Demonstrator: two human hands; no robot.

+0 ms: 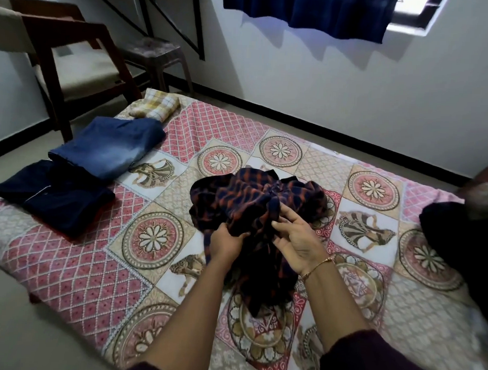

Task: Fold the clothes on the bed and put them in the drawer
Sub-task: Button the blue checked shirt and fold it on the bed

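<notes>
A crumpled navy-and-orange checked garment (250,202) lies bunched in the middle of the bed (80,261). My left hand (225,244) grips its near left edge, fingers curled into the cloth. My right hand (297,243) is palm-up beside it, thumb and fingertips pinching a fold of the same garment. Folded blue jeans (110,145) and a folded dark navy garment (52,196) sit at the bed's left side. A folded yellow checked cloth (157,105) rests at the far left corner. No drawer is in view.
A dark heap of cloth (458,236) lies at the bed's right edge. A wooden chair (75,54) and a stool (156,52) stand beyond the bed's far left corner. A blue curtain (314,11) hangs on the white wall behind.
</notes>
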